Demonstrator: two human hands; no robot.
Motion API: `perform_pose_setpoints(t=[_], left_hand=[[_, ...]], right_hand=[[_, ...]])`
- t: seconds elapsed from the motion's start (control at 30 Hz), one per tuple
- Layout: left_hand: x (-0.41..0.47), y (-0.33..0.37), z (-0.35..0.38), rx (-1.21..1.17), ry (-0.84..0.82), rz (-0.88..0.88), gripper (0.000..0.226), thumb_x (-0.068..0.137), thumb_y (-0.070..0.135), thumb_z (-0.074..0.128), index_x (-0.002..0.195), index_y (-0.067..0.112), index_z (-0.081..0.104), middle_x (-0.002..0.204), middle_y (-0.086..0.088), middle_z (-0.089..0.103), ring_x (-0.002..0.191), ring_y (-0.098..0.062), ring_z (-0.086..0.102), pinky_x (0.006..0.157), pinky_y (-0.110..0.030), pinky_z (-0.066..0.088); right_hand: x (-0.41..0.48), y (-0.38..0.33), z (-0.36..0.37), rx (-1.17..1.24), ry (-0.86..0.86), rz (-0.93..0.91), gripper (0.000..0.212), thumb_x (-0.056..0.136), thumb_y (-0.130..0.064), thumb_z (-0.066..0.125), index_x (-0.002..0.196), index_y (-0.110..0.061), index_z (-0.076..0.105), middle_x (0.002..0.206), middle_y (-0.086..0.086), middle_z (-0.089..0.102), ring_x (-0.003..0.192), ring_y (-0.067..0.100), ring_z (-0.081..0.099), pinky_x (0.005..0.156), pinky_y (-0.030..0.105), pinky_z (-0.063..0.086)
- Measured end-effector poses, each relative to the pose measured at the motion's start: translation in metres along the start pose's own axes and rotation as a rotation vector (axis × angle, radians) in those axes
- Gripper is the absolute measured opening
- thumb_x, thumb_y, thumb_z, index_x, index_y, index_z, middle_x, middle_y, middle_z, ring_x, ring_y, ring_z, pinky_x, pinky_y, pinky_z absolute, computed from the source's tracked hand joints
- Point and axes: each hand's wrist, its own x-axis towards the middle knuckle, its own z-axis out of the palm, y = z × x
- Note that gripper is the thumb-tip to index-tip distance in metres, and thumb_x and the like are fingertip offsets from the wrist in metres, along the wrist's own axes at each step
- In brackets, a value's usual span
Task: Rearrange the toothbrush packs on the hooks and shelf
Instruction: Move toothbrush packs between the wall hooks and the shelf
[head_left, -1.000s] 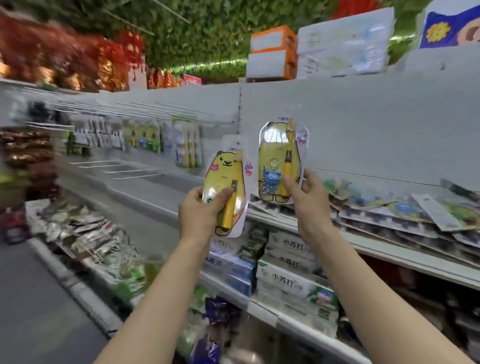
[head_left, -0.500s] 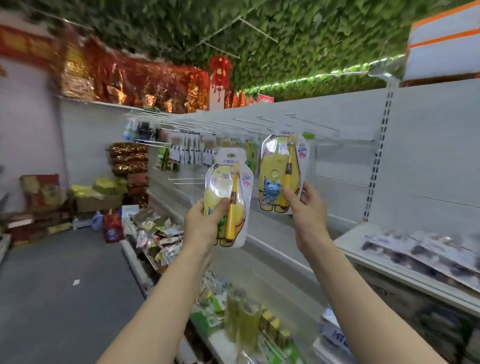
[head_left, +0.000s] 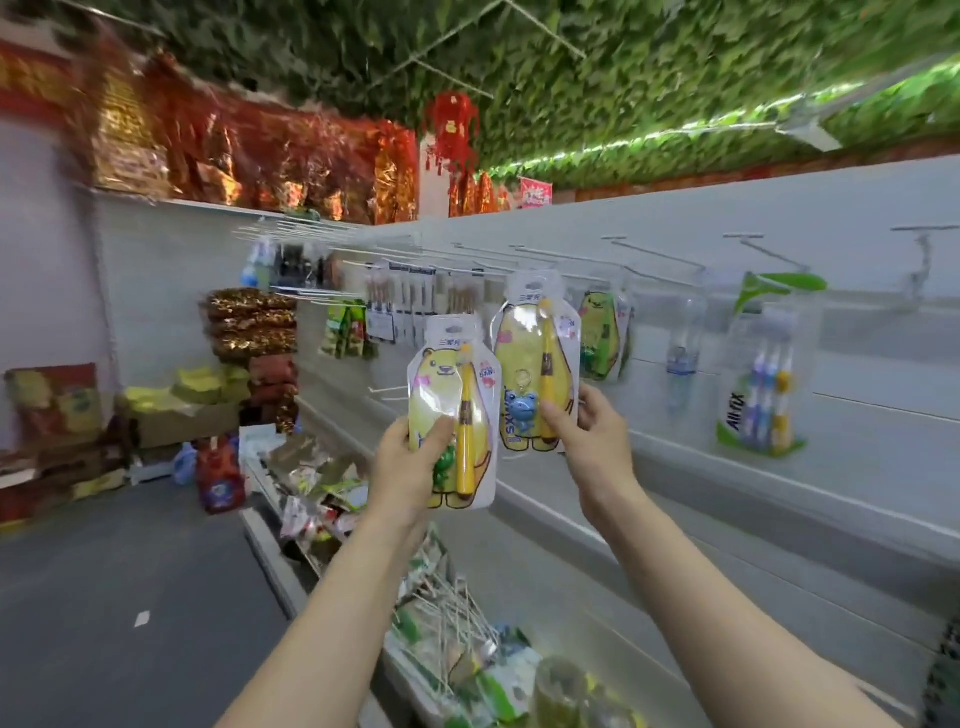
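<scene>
left hand (head_left: 410, 467) pinches left pack (head_left: 441, 384) | right hand (head_left: 592, 441) pinches right pack (head_left: 524, 353) | both raised near hooks (head_left: 657, 258) | risk: I reckon such low pinches let a pack tip, missing its hook

Wire hooks (head_left: 766, 252), hanging toothbrush packs (head_left: 763, 374), lower shelf (head_left: 270, 551) strewn with packets (head_left: 317, 478)

Both bear packs (head_left: 451, 415) (head_left: 537, 364) yellow (blue frog charm (head_left: 521, 410) on the right one); centre lantern (head_left: 451, 127) red, ceiling leaves (head_left: 571, 78) green
</scene>
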Motion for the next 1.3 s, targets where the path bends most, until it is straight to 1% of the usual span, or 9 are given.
perform_pose_setpoints(t=[0.17,0.33,0.53,0.7,0.8,0.87,1.0,1.17,1.3], left_hand=[[0.082,-0.02,-0.034,-0.058,-0.116,-0.015,0.018,0.092,0.022,0.07,0.108,0.016,0.067,0.101,-0.005,0.077,0.091,-0.023,0.074,0.079,-0.039,0.059],[0.176,-0.024,-0.077,-0.077,-0.263,-0.063,0.019,0.092,0.025,0.07,0.11,0.02,0.067,0.099,0.0,0.078,0.091,-0.022,0.074,0.081,-0.041,0.059],[0.261,-0.025,-0.105,-0.104,-0.364,-0.095,0.017,0.092,0.029,0.069,0.108,0.025,0.065,0.101,0.002,0.077,0.094,-0.022,0.073,0.079,-0.041,0.058],[0.297,-0.037,-0.108,-0.158,-0.41,-0.122,0.019,0.091,0.025,0.07,0.109,0.023,0.066,0.102,0.0,0.077,0.095,-0.02,0.073,0.076,-0.036,0.057],[0.318,-0.043,-0.108,-0.182,-0.42,-0.114,0.021,0.092,0.027,0.069,0.112,0.022,0.065,0.101,0.001,0.077,0.094,-0.02,0.073,0.072,-0.032,0.055],[0.331,-0.048,-0.11,-0.193,-0.413,-0.113,0.019,0.092,0.026,0.069,0.111,0.021,0.065,0.101,0.0,0.077,0.093,-0.021,0.073,0.072,-0.034,0.055],[0.358,-0.052,-0.113,-0.193,-0.424,-0.098,0.015,0.091,0.025,0.069,0.105,0.021,0.066,0.098,-0.001,0.077,0.09,-0.021,0.074,0.073,-0.035,0.056],[0.389,-0.052,-0.116,-0.227,-0.473,-0.077,0.014,0.091,0.022,0.07,0.104,0.021,0.065,0.093,0.003,0.078,0.083,-0.014,0.075,0.065,-0.027,0.056],[0.411,-0.055,-0.116,-0.24,-0.526,-0.094,0.02,0.091,0.02,0.07,0.111,0.019,0.065,0.1,-0.002,0.077,0.09,-0.02,0.074,0.071,-0.032,0.057]], right_hand=[[0.042,0.04,0.052,-0.074,0.097,0.025,0.024,0.09,-0.016,0.073,0.112,-0.017,0.062,0.105,0.003,0.076,0.097,0.02,0.074,0.086,0.039,0.06],[0.082,0.075,0.117,-0.09,0.256,0.068,0.025,0.091,-0.017,0.072,0.113,-0.015,0.061,0.104,0.007,0.077,0.093,0.022,0.075,0.078,0.039,0.06],[0.121,0.092,0.169,-0.118,0.379,0.086,0.029,0.093,-0.019,0.071,0.118,-0.013,0.058,0.103,0.005,0.077,0.091,0.021,0.075,0.086,0.045,0.06],[0.141,0.107,0.192,-0.157,0.413,0.082,0.022,0.093,-0.016,0.07,0.112,-0.015,0.058,0.103,0.006,0.076,0.089,0.019,0.076,0.079,0.038,0.061],[0.161,0.113,0.204,-0.161,0.402,0.059,0.024,0.093,-0.018,0.07,0.113,-0.015,0.058,0.103,0.004,0.076,0.088,0.017,0.076,0.067,0.027,0.059],[0.174,0.118,0.209,-0.162,0.381,0.041,0.026,0.092,-0.017,0.071,0.115,-0.016,0.059,0.104,0.003,0.076,0.09,0.017,0.075,0.067,0.024,0.058],[0.199,0.128,0.218,-0.152,0.375,0.01,0.029,0.091,-0.016,0.072,0.117,-0.014,0.059,0.106,0.006,0.076,0.092,0.019,0.075,0.071,0.029,0.059],[0.22,0.141,0.23,-0.135,0.374,-0.022,0.032,0.091,-0.016,0.073,0.12,-0.013,0.059,0.107,0.006,0.076,0.095,0.022,0.075,0.075,0.035,0.06],[0.231,0.15,0.241,-0.16,0.427,-0.042,0.034,0.09,-0.017,0.073,0.121,-0.015,0.059,0.108,0.006,0.076,0.096,0.022,0.075,0.082,0.04,0.061]])
